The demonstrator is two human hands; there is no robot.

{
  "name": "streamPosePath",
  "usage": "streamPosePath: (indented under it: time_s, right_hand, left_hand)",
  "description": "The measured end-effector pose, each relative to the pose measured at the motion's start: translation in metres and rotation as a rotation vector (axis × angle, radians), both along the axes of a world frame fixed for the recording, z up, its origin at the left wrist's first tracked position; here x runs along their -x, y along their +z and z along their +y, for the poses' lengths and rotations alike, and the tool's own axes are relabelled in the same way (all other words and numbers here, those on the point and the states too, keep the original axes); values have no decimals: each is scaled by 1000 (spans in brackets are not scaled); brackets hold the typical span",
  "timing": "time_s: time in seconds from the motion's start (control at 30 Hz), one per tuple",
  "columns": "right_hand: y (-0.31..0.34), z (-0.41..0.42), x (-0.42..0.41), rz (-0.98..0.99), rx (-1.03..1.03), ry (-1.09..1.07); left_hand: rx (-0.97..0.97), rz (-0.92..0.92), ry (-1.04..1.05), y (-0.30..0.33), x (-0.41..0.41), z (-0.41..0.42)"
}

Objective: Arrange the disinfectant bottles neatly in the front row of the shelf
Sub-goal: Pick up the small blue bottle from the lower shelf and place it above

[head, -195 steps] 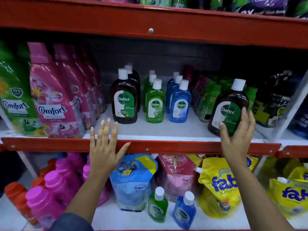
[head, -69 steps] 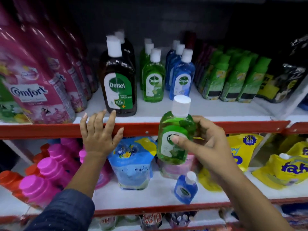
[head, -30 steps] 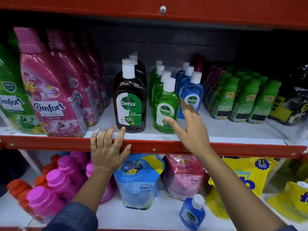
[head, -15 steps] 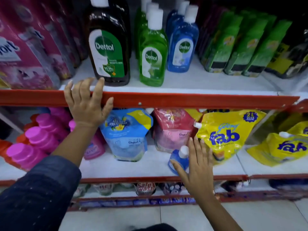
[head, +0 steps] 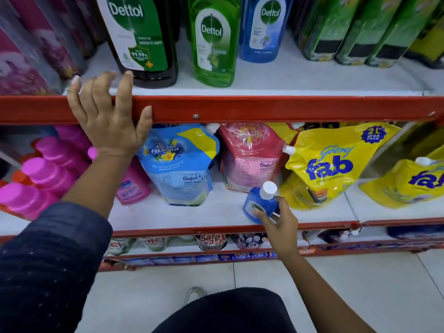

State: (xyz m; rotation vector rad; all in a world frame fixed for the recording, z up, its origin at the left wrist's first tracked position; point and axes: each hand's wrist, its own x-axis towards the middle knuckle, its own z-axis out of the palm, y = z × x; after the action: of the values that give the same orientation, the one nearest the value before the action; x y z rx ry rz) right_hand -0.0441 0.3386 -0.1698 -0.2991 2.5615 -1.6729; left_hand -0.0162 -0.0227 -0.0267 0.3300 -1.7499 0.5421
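Right hand (head: 280, 221) now down on lower shelf (head: 216, 228), fingers closed round stray blue bottle (head: 260, 204); half second ago only reaching. Left hand (head: 108, 116) open, braced on upper shelf edge (head: 264, 108). Next: lift to front row, right of green bottle (head: 213, 42).

small blue bottle (head: 260, 205): white cap, tilted, clasped in right-hand fingers (head: 264, 216) at lower shelf front | brown bottle (head: 141, 39): upright, upper shelf, just beyond left-hand fingers (head: 125, 92) | green bottle (head: 212, 42): upright, right of brown | blue bottle (head: 263, 30): upright, set further back
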Motion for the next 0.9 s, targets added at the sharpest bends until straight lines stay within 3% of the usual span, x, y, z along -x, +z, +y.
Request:
streamPosePath:
  time_s: [0.27,0.9]
  right_hand:
    - [30,5,1,25,96,-6]
    - [251,-8,31,338,587,111]
  left_hand:
    - [4,-17,-3,2,0,0]
    - [10,-50,-53,11,-1,5]
